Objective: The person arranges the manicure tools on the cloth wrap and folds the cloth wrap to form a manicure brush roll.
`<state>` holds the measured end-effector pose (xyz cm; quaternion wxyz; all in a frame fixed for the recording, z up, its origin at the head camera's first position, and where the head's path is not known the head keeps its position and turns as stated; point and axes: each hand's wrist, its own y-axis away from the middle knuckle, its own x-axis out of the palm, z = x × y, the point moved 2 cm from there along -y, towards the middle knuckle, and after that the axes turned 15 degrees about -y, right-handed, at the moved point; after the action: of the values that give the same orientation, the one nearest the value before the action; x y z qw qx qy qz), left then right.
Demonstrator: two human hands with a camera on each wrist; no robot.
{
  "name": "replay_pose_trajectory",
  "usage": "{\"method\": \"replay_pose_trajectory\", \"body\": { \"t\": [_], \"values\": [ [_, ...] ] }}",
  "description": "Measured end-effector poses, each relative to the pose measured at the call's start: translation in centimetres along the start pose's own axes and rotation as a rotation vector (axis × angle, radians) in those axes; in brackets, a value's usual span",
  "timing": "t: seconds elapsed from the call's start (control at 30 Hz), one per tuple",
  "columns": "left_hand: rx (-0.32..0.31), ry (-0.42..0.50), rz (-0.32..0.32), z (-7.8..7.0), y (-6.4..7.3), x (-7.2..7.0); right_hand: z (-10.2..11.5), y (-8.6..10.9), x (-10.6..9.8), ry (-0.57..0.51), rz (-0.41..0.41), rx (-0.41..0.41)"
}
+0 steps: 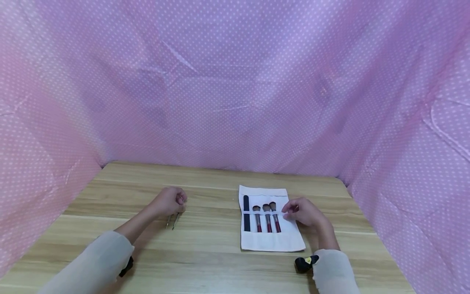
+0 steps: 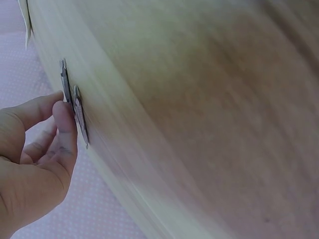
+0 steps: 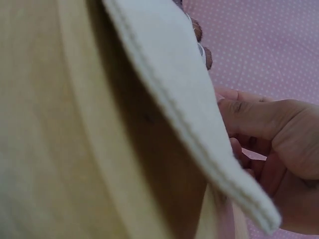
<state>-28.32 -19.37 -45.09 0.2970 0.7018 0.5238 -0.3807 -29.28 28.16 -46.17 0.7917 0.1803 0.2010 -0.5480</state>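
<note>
Left of the table's middle, my left hand (image 1: 169, 201) pinches one slim metal tool (image 2: 65, 79) between thumb and forefinger. A second slim metal tool (image 2: 80, 117) lies close beside it; both have narrow, forked-looking ends, and their exact kind is unclear. To the right, a white cloth brush pouch (image 1: 271, 242) lies unrolled. Its band holds a flat black strip (image 1: 247, 204) and three makeup brushes (image 1: 267, 216) with red handles. My right hand (image 1: 302, 211) holds the pouch's right side by the band's end, fingers curled; its fingertips are partly hidden in the right wrist view.
A light wooden table (image 1: 205, 265) carries everything. Pink dotted cloth (image 1: 235, 102) hangs behind it and along both sides. Black wrist devices (image 1: 304, 264) sit by the sleeves, close to the tabletop.
</note>
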Motion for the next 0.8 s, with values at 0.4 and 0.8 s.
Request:
{"method": "replay_pose_trajectory", "body": {
  "t": [0.4,0.8],
  "values": [
    [-0.025,-0.067,-0.021,-0.5,0.1,0.1,-0.1,0.3,0.6,-0.003,-0.053,0.039],
    [-0.009,-0.107,0.001,-1.3,-0.2,1.2,-0.1,0.3,0.8,0.001,-0.055,0.007]
  ]
}}
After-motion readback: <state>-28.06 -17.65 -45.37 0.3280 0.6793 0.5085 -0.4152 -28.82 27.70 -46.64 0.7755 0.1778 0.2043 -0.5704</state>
